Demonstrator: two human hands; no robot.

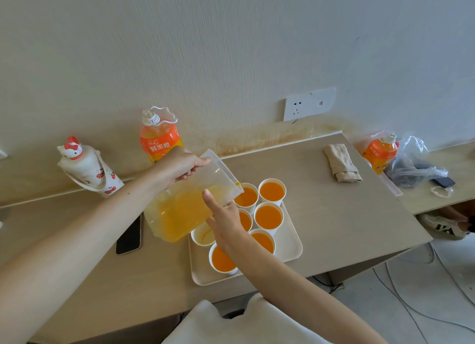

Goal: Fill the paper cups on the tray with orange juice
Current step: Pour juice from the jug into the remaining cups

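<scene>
Left hand [185, 167] gripped jug [180, 212], tilted over tray [290, 243]; right hand [226, 222] braced it (fingers hidden, grip indeterminate).

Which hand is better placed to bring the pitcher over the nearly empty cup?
Left, probably: the left hand grips the pitcher near its rim, and the nearly empty cup sits just below it. The right hand only props its side.
</scene>
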